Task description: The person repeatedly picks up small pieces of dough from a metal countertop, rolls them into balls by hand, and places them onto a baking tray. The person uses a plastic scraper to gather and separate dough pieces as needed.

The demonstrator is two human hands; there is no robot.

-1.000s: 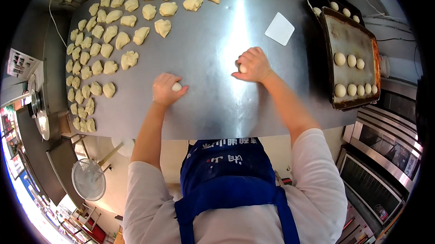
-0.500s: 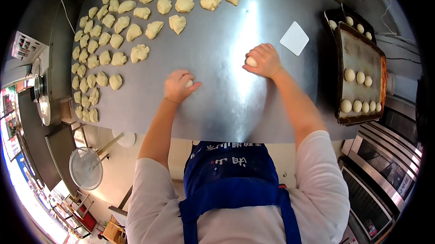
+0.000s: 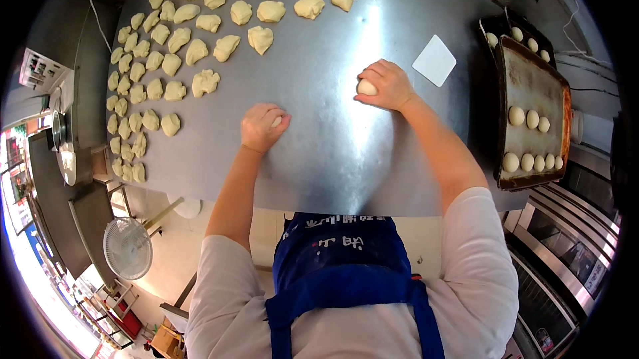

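Observation:
My left hand [image 3: 261, 127] is cupped on the metal worktop [image 3: 313, 159], curled around a dough ball [image 3: 276, 121] that peeks out by the thumb. To the right, my right hand [image 3: 386, 86] closes over a second dough ball [image 3: 367, 87], smooth and pale, its left side showing. My fingers and palms hide the rest of both balls. Rough, unshaped dough pieces [image 3: 206, 82] lie in rows over the left and far side of the worktop. Just beyond my right hand rests a flat white dough scraper [image 3: 434, 60].
At the right edge, a dark-rimmed baking tray [image 3: 536, 86] carries several smooth dough balls [image 3: 516, 116] in two rows. Another tray [image 3: 526, 26] with dough balls sits behind it. Oven-like steel units [image 3: 566, 239] stand at the lower right, and a fan [image 3: 128, 248] at the lower left.
My left thumb has drawn in against its dough ball. My right hand has shifted slightly left and away from me with its ball. The whole view has moved a little.

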